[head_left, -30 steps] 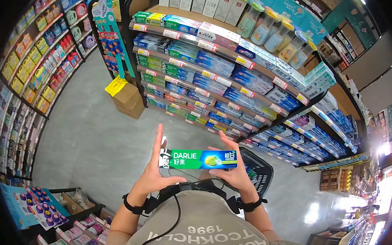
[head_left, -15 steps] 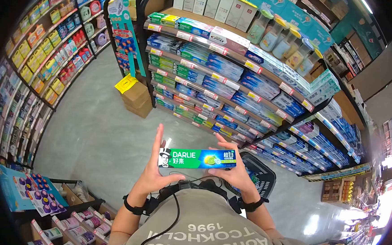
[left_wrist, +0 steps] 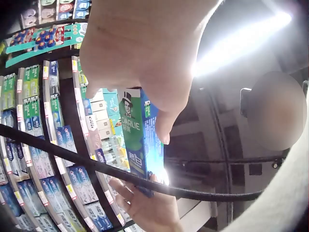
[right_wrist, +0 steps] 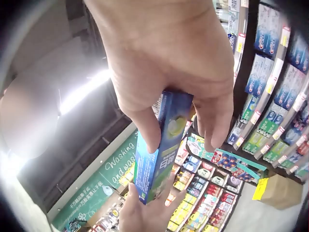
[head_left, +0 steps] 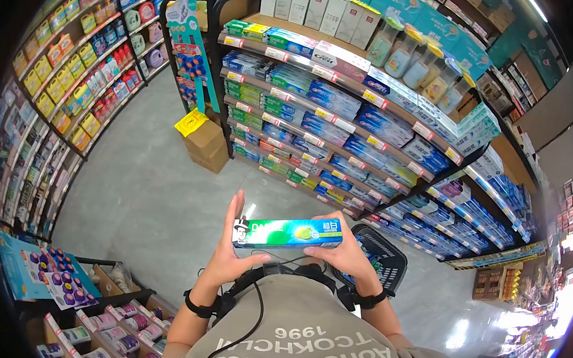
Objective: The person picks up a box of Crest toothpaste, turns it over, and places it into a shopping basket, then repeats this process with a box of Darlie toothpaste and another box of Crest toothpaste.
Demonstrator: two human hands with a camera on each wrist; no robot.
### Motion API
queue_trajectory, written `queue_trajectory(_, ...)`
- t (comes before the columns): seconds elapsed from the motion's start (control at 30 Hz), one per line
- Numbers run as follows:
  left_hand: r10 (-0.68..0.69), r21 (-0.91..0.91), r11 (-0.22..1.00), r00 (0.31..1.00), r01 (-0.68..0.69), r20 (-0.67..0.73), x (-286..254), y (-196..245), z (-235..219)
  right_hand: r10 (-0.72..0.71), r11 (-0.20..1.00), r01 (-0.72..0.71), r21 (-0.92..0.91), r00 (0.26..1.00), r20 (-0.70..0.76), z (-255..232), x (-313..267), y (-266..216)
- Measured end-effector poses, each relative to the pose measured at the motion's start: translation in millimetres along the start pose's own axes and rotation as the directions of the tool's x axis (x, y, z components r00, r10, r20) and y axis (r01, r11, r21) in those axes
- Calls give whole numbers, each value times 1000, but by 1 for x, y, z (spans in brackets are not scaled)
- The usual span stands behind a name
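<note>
the left hand (head_left: 224,260) grips one end of the toothpaste box (head_left: 288,233) between thumb and fingers, its index finger reaching up past the end; the right hand (head_left: 349,255) pinches the other end, thumb along the near edge. the box lies level across the centre of the frame, printed face up, just in front of the shirt (head_left: 318,312). the step looks like holding it up to look it over. a next move would call for one hand easing off while the other keeps its grip, or both turning the box together.

a black cable (head_left: 260,308) runs down over the shirt, loose enough to snag on a wrist. right of centre, the black basket (head_left: 395,271) sits beyond the right hand, its rim near that forearm. grey floor (head_left: 135,183) gives room left of the hands; past it, at upper left, stands the brown carton (head_left: 208,145). the shelf edges (head_left: 348,82) slant across the top, well apart from the box.
</note>
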State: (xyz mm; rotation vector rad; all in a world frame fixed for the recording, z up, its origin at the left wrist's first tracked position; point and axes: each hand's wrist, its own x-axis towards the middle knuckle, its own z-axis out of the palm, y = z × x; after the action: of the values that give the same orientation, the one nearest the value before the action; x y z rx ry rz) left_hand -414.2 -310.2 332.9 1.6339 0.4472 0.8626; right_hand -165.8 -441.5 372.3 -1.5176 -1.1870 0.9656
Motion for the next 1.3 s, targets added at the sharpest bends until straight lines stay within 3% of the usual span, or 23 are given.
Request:
queue_trajectory(0.2,-52,-20,998,997,54,50,17,-2,4,170,980,-177,-95,982,-78,-8,-15,-11)
queue_trajectory(0.33,-161,21,987,985,160,63,25,3,9,201,969,-217,-121,971,-128,-10,-26,-18)
queue_trajectory(0.43,-193,47,981,979,190,66,27,8,10,73,973,-111,-201,980,-186,-7,-32,-3)
queue_trajectory(0.6,-243,18,970,963,243,112,22,1,9,180,957,-213,-199,968,-172,-9,-38,0)
queue_trajectory(0.87,-209,21,978,966,208,152,25,1,17,253,938,-291,-190,946,-201,-12,-50,-4)
queue_trajectory(0.97,-127,86,990,976,113,176,30,-5,20,262,942,-298,-153,940,-217,-15,-53,-4)
queue_trajectory(1.3,-139,51,990,954,130,264,37,-3,42,254,950,-292,-110,930,-267,-27,-78,8)
